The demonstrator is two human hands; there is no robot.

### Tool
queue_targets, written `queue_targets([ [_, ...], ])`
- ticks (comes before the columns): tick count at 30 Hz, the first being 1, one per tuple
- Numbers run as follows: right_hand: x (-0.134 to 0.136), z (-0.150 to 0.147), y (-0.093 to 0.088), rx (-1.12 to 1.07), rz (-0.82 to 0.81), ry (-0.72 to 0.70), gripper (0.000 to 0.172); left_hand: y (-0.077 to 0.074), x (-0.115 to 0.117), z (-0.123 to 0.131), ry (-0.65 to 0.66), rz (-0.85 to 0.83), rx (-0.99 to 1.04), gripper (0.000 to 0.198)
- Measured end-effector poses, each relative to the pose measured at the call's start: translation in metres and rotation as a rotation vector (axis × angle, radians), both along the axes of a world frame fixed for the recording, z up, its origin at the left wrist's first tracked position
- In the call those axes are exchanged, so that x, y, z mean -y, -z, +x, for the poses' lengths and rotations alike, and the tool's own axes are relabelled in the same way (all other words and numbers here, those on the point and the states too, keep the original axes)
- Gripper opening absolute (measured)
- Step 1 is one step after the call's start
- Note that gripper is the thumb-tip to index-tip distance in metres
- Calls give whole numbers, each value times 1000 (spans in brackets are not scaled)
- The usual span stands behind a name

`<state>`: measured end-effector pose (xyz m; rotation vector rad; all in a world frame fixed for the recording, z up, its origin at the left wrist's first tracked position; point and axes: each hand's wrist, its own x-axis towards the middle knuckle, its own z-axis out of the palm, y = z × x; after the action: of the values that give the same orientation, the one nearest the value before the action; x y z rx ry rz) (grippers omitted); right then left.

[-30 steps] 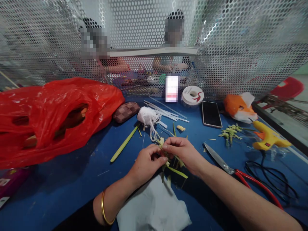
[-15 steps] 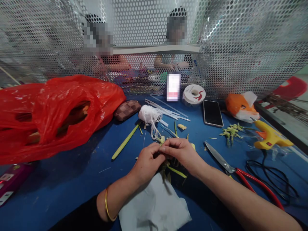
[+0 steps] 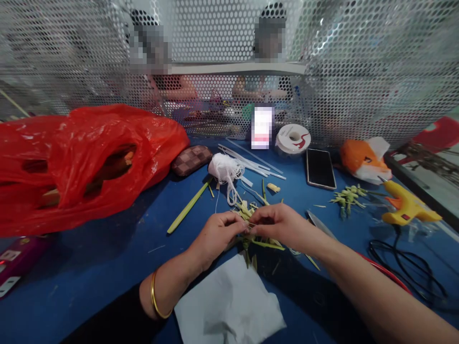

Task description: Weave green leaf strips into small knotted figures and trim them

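Note:
Both of my hands meet over a small bundle of green and yellow leaf strips (image 3: 267, 245) at the middle of the blue table. My left hand (image 3: 218, 234) pinches at the bundle with thumb and forefinger. Close beside it on the right, my right hand (image 3: 283, 224) is also pinched, and a thin pale thread or strip shows between the fingertips. Which hand holds which end is too small to tell. A tangled white yarn ball (image 3: 224, 168) lies just beyond the hands. Under my wrists is a white cloth or paper (image 3: 229, 301).
A red plastic bag (image 3: 150, 138) fills the left side, a checkered pouch (image 3: 191, 160) beside it. Further right are a ribbon spool (image 3: 293, 139), a phone (image 3: 321, 168), a tissue pack (image 3: 364, 160), a yellow glue gun (image 3: 407, 203) and red-handled shears (image 3: 387, 272). People sit behind the perforated screen.
My fingertips have drawn slightly apart, and a thin strand now shows between them. My right hand and forearm have moved right, covering more of the shears. The view has shifted slightly.

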<state>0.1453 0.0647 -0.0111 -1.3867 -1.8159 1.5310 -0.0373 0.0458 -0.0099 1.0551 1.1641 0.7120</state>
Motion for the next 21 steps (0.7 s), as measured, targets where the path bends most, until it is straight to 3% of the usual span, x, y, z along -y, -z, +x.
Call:
queue_targets([
  [5, 3, -2, -3, 103, 174, -13, 14, 1, 0, -1, -6, -14, -22, 21],
  [11, 4, -3, -14, 172, 338, -153, 8, 0, 0, -1, -39, 20, -79, 16],
  [18, 4, 0, -20, 195, 410, -276, 11, 2, -1, -2, -32, 46, -143, 9],
  [21, 4, 6, -26, 116, 309, -330, 12, 4, -2, -2, -14, 68, -153, 10],
])
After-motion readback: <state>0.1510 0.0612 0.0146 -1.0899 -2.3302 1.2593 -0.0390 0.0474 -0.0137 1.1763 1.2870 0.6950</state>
